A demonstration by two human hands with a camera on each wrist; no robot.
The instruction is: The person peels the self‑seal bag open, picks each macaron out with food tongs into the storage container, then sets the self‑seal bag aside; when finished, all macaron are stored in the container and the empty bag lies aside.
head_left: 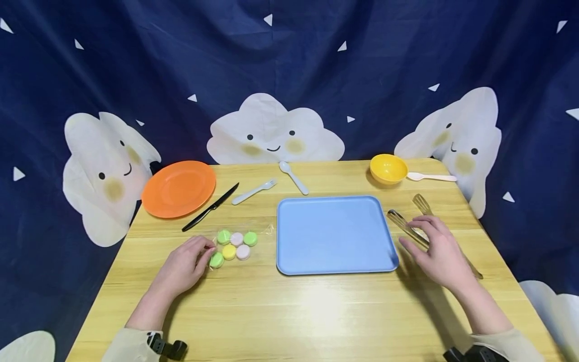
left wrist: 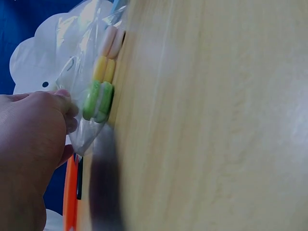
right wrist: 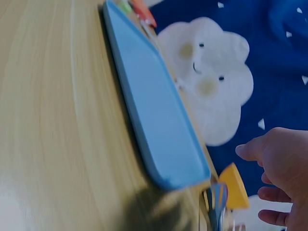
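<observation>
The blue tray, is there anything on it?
Empty. The blue tray shows only bare blue surface in the head view; the macarons lie beside it in their clear bag on the table.

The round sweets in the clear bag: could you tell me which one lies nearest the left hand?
The green sweet at the lower-left corner of the cluster, right beside the left hand; the other two green ones sit in the far row.

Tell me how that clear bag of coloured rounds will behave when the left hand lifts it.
The bag is thin clear film, so it will probably sag and crinkle rather than hold shape. The rounds sit loose inside and may slide and bunch downward. With the left hand pinching one edge, it looks light, though the glossy film could slip.
</observation>
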